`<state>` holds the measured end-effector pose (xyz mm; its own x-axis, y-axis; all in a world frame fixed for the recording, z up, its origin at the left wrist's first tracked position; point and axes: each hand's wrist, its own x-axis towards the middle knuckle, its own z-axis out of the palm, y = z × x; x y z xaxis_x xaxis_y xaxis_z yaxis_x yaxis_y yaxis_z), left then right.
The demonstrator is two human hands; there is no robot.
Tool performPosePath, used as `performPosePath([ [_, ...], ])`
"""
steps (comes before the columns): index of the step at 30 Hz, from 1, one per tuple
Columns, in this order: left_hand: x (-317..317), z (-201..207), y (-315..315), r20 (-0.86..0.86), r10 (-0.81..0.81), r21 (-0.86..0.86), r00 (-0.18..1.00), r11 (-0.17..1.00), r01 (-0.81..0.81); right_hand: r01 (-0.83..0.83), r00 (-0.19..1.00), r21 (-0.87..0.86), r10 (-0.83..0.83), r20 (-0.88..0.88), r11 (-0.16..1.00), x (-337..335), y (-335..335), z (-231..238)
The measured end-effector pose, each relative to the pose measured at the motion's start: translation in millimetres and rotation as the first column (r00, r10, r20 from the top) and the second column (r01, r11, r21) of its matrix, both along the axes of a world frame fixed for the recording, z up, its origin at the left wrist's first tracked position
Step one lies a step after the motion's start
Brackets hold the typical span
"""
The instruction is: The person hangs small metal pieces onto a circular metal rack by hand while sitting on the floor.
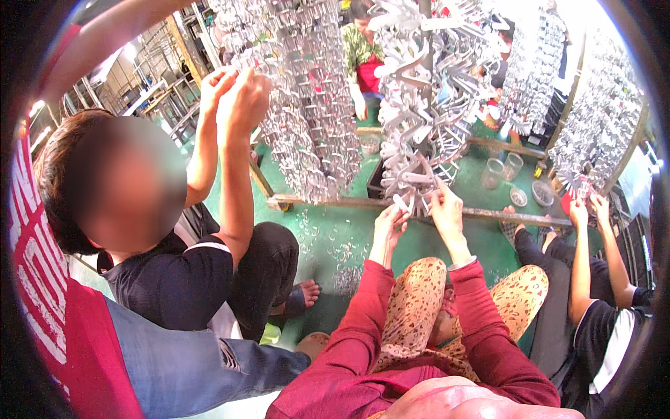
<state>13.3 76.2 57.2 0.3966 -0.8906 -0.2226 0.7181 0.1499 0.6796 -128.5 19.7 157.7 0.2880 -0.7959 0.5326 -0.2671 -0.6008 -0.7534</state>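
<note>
Below me I see the green floor [279, 211], the biggest thing in view. Over it hang dense silver strands [307, 105] and, straight ahead of me, a bunch [412, 126] of larger bent metal parts. To my left a co-worker [178, 286] in black sits with both hands raised to the strands; to my right another person [618, 332] works at a far cluster [604, 119]. A rail [481, 211] runs behind my hands, low across the floor. My left hand [391, 227] has its grip pinched on a pale part [400, 203] at the bunch's lower end. My right hand [446, 209] is just beside it, fingers bent against the same end; I cannot tell whether that grip holds anything. Beyond the rail stand two clear cups [493, 173], and small scraps [343, 255] litter the floor.
</note>
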Motion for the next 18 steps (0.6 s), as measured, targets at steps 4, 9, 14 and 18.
performPosePath([
  [4, 12.9, -21.4, -9.2, 0.064, 0.155, 0.164, 0.986, 0.973, -0.163, -0.008, 0.999, -0.172, -0.002, -0.053, 0.985, 24.3, 0.0, 11.9],
  [9, 0.2, 5.0, -12.9, 0.138, 0.06, 0.142, 0.989, 0.987, -0.08, -0.072, 0.994, -0.099, 0.063, -0.088, 0.993, 24.0, -12.2, 15.3],
  [14, 6.7, -11.3, -3.0, 0.213, 0.081, 0.196, 0.974, 0.973, -0.124, -0.052, 0.991, -0.11, 0.038, -0.129, 0.993, 29.5, -5.7, 20.5],
  [18, 0.9, -5.8, -1.5, 0.286, 0.132, 0.185, 0.949, 0.964, -0.19, -0.014, 0.988, -0.237, -0.024, -0.156, 0.971, 13.6, -0.4, 29.3],
])
